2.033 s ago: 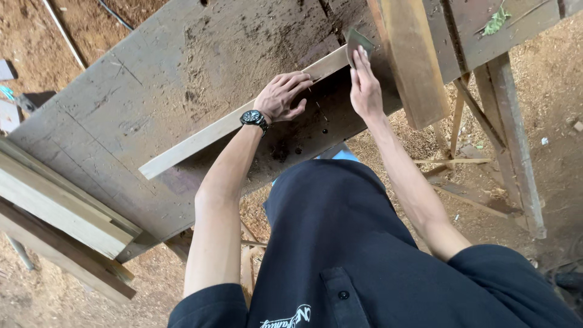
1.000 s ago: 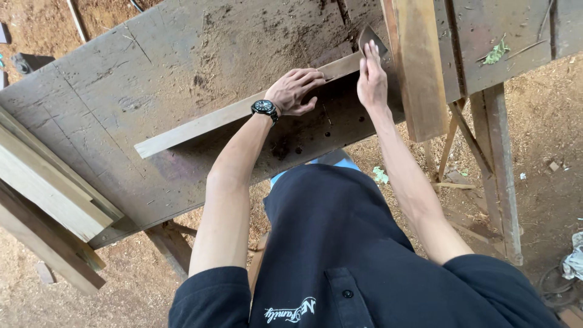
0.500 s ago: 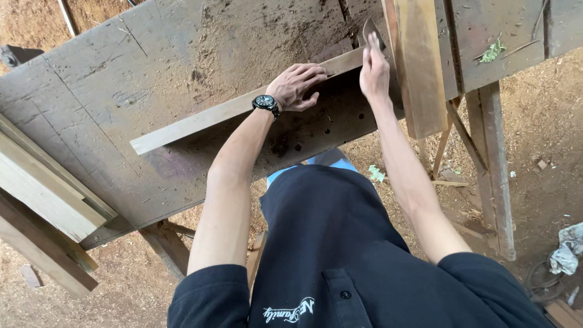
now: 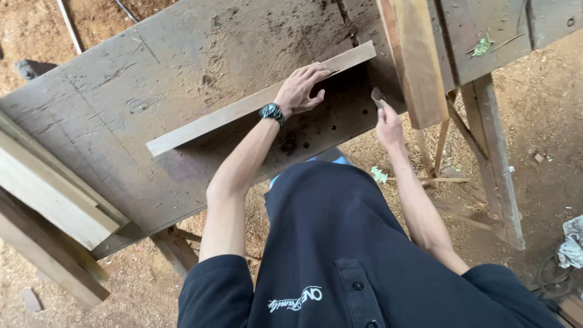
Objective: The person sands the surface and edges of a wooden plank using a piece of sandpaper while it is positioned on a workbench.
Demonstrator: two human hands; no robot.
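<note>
A large, stained wooden workbench [image 4: 152, 103] fills the view, standing on sawdust-strewn ground. A long pale wooden strip [image 4: 243, 109] lies slantwise across it. The left hand [image 4: 302, 89], a dark watch [image 4: 272, 112] on its wrist, rests flat on the strip with fingers spread. The right hand [image 4: 388, 124], just off the bench edge, pinches a small grey flat piece [image 4: 377, 95].

Long pale wooden batten [image 4: 255, 103], plain and straight, lying flat and slanting across the dark, stained worktop [image 4: 152, 73], its far end raised toward the upper right. Small flat grey piece [image 4: 377, 95], pinched upright just below that end.
</note>
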